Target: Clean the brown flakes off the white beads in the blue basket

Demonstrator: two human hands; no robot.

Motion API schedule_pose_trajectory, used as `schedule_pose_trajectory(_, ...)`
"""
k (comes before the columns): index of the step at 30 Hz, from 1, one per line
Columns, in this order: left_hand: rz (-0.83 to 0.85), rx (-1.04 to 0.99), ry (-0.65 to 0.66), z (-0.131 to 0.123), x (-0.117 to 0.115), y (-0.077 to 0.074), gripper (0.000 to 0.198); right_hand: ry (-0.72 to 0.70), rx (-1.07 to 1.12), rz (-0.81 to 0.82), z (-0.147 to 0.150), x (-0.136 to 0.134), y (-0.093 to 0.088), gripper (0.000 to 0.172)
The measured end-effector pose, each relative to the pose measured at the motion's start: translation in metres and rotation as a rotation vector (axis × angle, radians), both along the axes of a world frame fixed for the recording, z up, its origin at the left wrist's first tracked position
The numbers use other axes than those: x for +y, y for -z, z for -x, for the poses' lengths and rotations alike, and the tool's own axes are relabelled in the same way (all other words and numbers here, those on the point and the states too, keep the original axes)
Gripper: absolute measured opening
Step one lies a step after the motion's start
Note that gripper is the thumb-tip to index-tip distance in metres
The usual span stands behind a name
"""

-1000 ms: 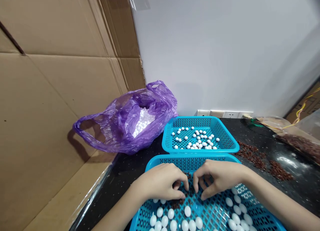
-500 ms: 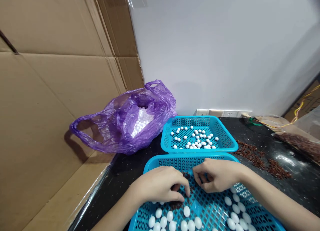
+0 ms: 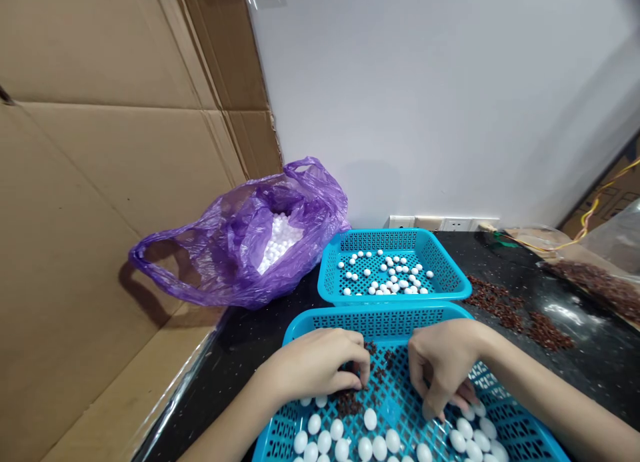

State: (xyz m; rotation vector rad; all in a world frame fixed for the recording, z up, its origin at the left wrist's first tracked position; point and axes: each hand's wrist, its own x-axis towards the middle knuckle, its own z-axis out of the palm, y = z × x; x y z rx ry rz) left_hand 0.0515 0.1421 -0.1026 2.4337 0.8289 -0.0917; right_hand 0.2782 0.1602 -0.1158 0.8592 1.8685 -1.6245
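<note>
The near blue plastic basket (image 3: 373, 323) holds loose white egg-shaped balls (image 3: 370, 419) and small dark reddish-brown bits (image 3: 349, 403). My left hand (image 3: 320, 362) is inside it on the left, just above the brown bits. Its thumb and fingers are curled together; whatever they pinch is hidden. On the right side of the basket, my right hand (image 3: 445, 362) points downward beside a cluster of white balls (image 3: 480, 439). Thumb and fingers are bent but apart, with nothing visible between them.
Behind stands a second blue basket (image 3: 327, 275) with smaller white balls. A purple plastic bag (image 3: 235, 262) of white balls leans by the cardboard (image 3: 100, 182) at left. Brown bits (image 3: 500, 305) lie on the black tabletop (image 3: 595, 372) at right, near a clear bag (image 3: 615, 249). Sockets (image 3: 455, 225) line the wall.
My right hand has moved right and toward me, to the white balls, and its fingers have spread. My left hand has drawn slightly left, its fingers closing together. The view shifted slightly.
</note>
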Motion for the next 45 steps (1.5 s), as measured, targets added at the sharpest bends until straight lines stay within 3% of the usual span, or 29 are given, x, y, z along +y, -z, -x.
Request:
schedule_pose_trajectory(4, -0.013, -0.011, -0.011, -0.001, -0.001, 0.000, 0.008, 0.020, 0.093, 0.108, -0.002, -0.002, -0.007, 0.019)
schedule_pose_trajectory(12, -0.044, -0.008, -0.012, -0.002, -0.002, -0.002, 0.009, -0.022, 0.166, 0.014, -0.005, -0.002, -0.001, 0.031)
schedule_pose_trajectory(18, -0.092, -0.069, -0.042, -0.004, -0.004, -0.005, 0.010, 0.169, 0.532, -0.150, -0.001, -0.001, -0.002, 0.025)
schedule_pose_trajectory(23, -0.094, -0.105, -0.051, -0.004, -0.004, -0.001, 0.009, 0.354, 0.596, -0.189, 0.000, -0.001, -0.001, 0.013)
schedule_pose_trajectory(30, -0.233, -0.341, -0.124, -0.006, -0.006, -0.006, 0.008, 0.559, 0.898, -0.107, 0.003, -0.001, 0.000, 0.019)
schedule_pose_trajectory(37, -0.414, -0.532, -0.190, -0.002, -0.003, -0.002, 0.005, 0.724, 0.976, -0.249, 0.004, 0.000, -0.007, 0.017)
schedule_pose_trajectory(41, -0.428, -0.559, -0.202, -0.002, -0.002, -0.001, 0.004, 0.760, 0.984, -0.421, 0.002, 0.002, -0.006, 0.016)
schedule_pose_trajectory(45, -0.418, -0.570, -0.209, -0.003, -0.002, -0.003, 0.004, 0.694, 1.032, -0.508, 0.002, 0.003, -0.004, 0.013)
